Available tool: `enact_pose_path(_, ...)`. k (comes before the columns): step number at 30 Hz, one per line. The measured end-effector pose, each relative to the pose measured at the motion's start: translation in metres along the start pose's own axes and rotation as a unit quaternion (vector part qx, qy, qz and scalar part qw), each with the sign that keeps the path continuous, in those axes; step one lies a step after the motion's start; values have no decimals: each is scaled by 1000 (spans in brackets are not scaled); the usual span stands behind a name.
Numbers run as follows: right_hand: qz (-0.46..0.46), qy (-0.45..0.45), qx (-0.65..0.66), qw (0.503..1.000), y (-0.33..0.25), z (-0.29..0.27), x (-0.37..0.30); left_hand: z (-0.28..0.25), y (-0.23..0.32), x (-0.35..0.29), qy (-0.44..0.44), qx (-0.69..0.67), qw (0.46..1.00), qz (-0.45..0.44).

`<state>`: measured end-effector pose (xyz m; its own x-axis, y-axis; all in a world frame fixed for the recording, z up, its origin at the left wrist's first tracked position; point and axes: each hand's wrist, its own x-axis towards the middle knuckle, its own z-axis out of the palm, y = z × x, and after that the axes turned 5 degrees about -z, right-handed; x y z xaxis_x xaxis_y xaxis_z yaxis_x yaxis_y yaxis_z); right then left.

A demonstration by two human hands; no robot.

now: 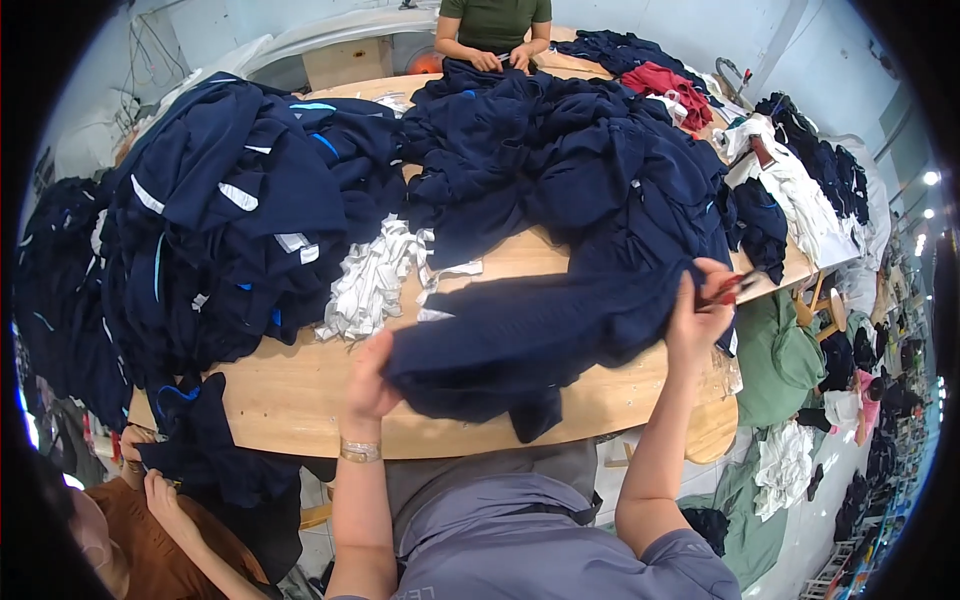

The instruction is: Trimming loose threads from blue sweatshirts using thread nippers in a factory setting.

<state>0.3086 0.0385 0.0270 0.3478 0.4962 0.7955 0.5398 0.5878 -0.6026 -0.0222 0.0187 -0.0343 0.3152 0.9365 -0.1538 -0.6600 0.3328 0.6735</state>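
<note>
Navy garment gripped by left hand, right hand gripping it and red tool, white scraps on table

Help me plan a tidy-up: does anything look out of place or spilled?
Yes: a white fabric heap lies at floor level on the right, apparently on green cloth, while white strips sit on the table. It may be there deliberately.

Around the wooden table are pale walls, a light floor (probably tiled), a stool and bright lights.
</note>
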Motion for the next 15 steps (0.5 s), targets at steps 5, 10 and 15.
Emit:
enact_pose_path(5,119,-137,-43,982,59,33,-85,-73,-1,36,103,241,964,34)
enact_pose_path(10,165,-231,-121,951,108,34,-168,-53,-36,42,223,721,633,174)
enact_pose_path(15,197,-192,-133,952,105,33,-166,-20,-60,61,44,743,629,225)
